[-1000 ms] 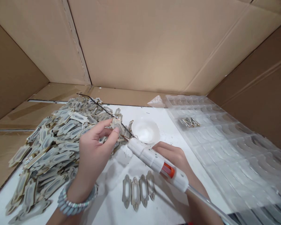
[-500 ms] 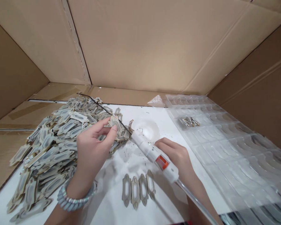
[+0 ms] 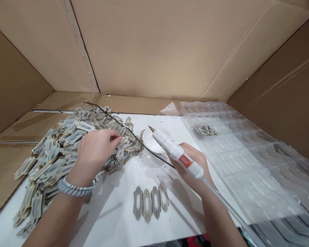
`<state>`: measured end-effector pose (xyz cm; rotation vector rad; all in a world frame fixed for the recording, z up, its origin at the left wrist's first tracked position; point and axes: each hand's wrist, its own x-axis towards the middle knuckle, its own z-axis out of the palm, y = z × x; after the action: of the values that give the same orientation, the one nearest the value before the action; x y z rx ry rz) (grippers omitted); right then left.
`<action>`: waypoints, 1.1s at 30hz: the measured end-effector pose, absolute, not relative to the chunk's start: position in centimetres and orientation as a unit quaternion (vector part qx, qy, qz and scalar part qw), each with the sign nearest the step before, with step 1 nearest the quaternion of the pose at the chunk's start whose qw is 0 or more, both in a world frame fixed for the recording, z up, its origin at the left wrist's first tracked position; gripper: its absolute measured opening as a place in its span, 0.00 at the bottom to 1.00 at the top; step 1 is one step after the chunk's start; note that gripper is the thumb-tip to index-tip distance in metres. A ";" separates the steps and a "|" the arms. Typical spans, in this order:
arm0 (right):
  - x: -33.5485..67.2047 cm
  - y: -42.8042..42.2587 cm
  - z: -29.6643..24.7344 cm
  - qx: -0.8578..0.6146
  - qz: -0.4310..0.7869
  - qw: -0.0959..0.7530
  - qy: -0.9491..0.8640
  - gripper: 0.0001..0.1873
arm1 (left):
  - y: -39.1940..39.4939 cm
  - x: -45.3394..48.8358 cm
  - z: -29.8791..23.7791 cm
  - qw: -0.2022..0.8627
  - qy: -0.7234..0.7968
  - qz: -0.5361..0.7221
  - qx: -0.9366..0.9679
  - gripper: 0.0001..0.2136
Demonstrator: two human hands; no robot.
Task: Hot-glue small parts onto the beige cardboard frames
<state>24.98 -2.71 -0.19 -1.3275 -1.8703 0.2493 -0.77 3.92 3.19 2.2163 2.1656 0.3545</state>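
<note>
My right hand (image 3: pixel 193 164) is wrapped round a white glue gun (image 3: pixel 170 145) with an orange-red window. Its metal tip points up and left, and a long clear glue stick (image 3: pixel 229 206) runs out of its back. On the left, my left hand (image 3: pixel 98 147) is over a heap of flat grey-beige frame-shaped pieces (image 3: pixel 72 139), thumb and fingers pinched on one piece (image 3: pixel 123 140) at the heap's right side. Several matching frame pieces (image 3: pixel 147 204) lie side by side on the white table in front of me.
A black cord (image 3: pixel 154 154) crosses the heap and runs toward my right hand. Behind the gun is a round white dish (image 3: pixel 153 142). Clear plastic trays (image 3: pixel 237 161) line the right side, one compartment holding small metal parts (image 3: pixel 207 130). Cardboard walls (image 3: pixel 154 51) enclose the table.
My left hand has moved left and turned palm down over the heap. The glue gun has shifted right and slightly up, its metal tip now showing clear of the heap.
</note>
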 end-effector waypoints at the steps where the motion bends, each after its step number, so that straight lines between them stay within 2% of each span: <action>1: 25.0 -2.6 -0.2 -0.525 0.101 0.416 -0.736 0.15 | 3.9 -0.8 3.3 0.000 0.690 0.124 0.713 0.13; 3: 25.0 -2.5 -0.2 -0.517 0.102 0.444 -0.725 0.17 | 3.6 -0.8 3.6 0.006 0.653 0.144 0.744 0.13; 6: 25.0 -2.3 0.0 -0.513 0.122 0.476 -0.703 0.18 | 2.3 -0.8 3.4 0.123 0.503 0.116 0.847 0.09; 8: 25.0 -2.2 0.1 -0.525 0.148 0.480 -0.688 0.17 | 0.8 -0.7 2.7 0.207 0.404 0.055 0.889 0.18; 12: 24.9 -2.3 0.3 -0.541 0.175 0.474 -0.672 0.16 | -2.2 -0.5 0.7 0.264 0.360 -0.023 0.895 0.34; 17: 24.9 -2.3 0.1 -0.559 0.182 0.477 -0.653 0.17 | -4.2 -0.3 -1.0 0.260 0.380 -0.034 0.887 0.40; 20: 24.9 -2.3 0.1 -0.566 0.183 0.477 -0.647 0.16 | -4.8 -0.2 -1.7 0.252 0.379 -0.010 0.891 0.35; 26: 24.8 -2.4 0.3 -0.576 0.198 0.457 -0.648 0.16 | -5.0 -1.7 -3.5 0.198 0.360 0.086 0.908 0.14; 33: 24.7 -2.6 0.4 -0.600 0.233 0.443 -0.624 0.19 | -4.0 -2.2 -3.1 0.118 0.358 0.212 0.902 0.08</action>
<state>24.72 -2.59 0.41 -1.4882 -1.5477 0.5787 -2.18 -4.00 -3.14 2.6377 1.0459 0.6196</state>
